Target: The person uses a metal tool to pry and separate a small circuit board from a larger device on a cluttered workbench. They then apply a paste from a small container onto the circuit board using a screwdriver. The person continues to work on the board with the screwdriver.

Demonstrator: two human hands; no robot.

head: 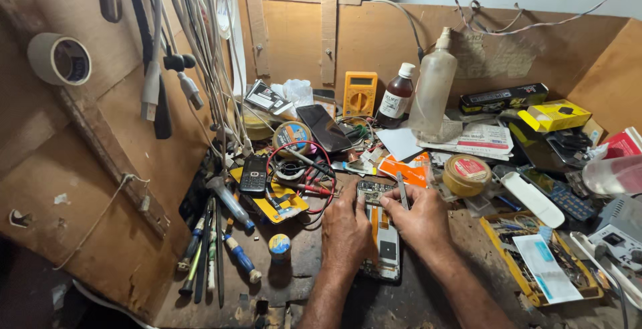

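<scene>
Opened phone [382,235], back cover off and circuitry showing, lies lengthwise on the dark workbench [301,289] under both hands. Left hand [344,229] presses down on its left edge, fingers closed together. Right hand [421,218] pinches metal tweezers [402,192] over its upper end. Screwdrivers [207,255] lie to the left; a round yellow tin [467,175] sits to the right.

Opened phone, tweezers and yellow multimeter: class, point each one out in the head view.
opened phone [386,249], head view, on its lower exposed back.
tweezers [402,192], head view, on the metal shaft above the right hand.
yellow multimeter [359,95], head view, on its front face.
</scene>
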